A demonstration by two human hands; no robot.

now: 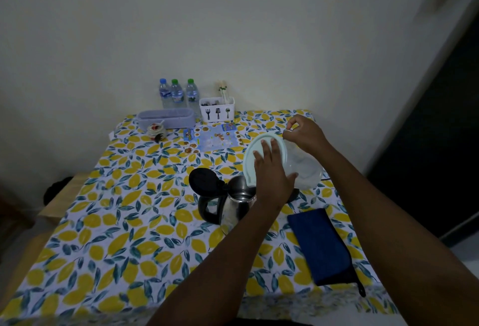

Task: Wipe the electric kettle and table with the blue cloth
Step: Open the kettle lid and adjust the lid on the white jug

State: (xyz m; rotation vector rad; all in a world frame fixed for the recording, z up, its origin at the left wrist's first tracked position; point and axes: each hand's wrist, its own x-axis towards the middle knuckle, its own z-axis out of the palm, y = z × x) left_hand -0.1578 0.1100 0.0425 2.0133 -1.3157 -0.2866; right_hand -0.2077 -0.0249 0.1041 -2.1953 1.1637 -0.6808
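A steel electric kettle (pixel 233 204) with a black handle stands mid-table, its black lid (pixel 203 183) flipped open. Above its mouth a clear plastic container (pixel 303 167) with a pale blue lid (pixel 252 159) is held tilted. My left hand (pixel 272 172) presses flat on that lid. My right hand (pixel 303 134) grips the container's far rim. The folded blue cloth (pixel 321 245) lies flat at the table's right front, untouched. The table (pixel 124 222) wears a lemon-print cover.
Along the far edge stand three water bottles (pixel 177 93), a white cutlery holder (pixel 217 108), a grey oblong box (pixel 167 117) and a small jar (pixel 156 130). A printed leaflet (pixel 212 139) lies behind the kettle. A dark doorway is on the right.
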